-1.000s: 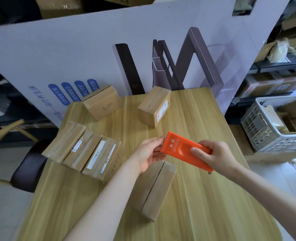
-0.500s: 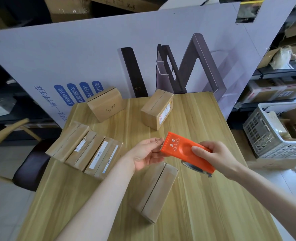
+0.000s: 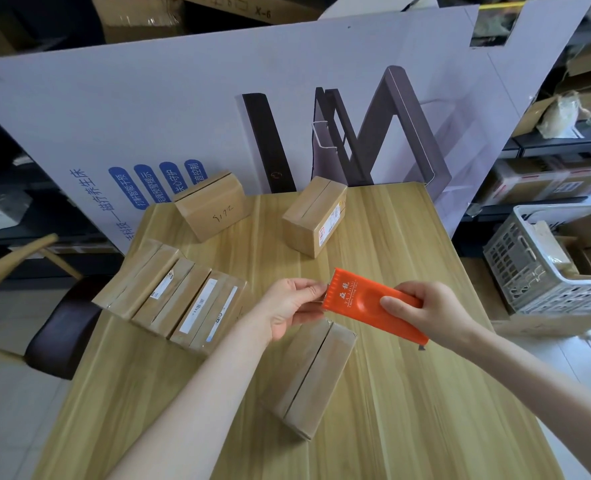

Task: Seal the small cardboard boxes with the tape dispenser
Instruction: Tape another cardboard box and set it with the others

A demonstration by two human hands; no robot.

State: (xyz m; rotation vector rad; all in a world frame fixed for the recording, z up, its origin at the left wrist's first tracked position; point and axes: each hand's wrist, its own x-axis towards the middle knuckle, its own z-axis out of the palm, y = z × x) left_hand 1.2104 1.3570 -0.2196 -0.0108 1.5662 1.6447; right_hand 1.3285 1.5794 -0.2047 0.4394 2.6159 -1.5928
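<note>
Where the table's left edge ends, chair point(image 3: 58, 323): a dark seat on a pale wooden frame, just beside the table.
Printed panel point(image 3: 148, 116): a large pale board with blue lettering and a furniture picture, standing across the far side of the table.
Row of flat boxes point(image 3: 173, 292): small brown cardboard boxes lying side by side on the left part of the table, touching one another. Some show white labels on top.
Handwritten box point(image 3: 214, 206): stands at the back left against the printed panel, with dark scribbled marks on its front face.
Left hand point(image 3: 287, 306): raised above the table, with thumb and forefinger pinched at the toothed front edge of the dispenser. Whether tape lies between them cannot be told.
Near box point(image 3: 311, 379): lies on the table below both hands, untouched, with its top flaps meeting along an untaped centre seam.
Labelled box point(image 3: 315, 216): at the back centre, tilted, with a white label on its right side, well apart from the hands.
Tape dispenser point(image 3: 373, 303): orange with pale lettering, held in the air between the hands, above the far end of the near box.
Right hand point(image 3: 422, 313): grips the dispenser's rear, with the thumb on its top face and the fingers curled underneath.
Table point(image 3: 425, 393): light wood grain.
Crate point(image 3: 529, 271): grey perforated plastic on the floor at the far right, holding cardboard scraps.
</note>
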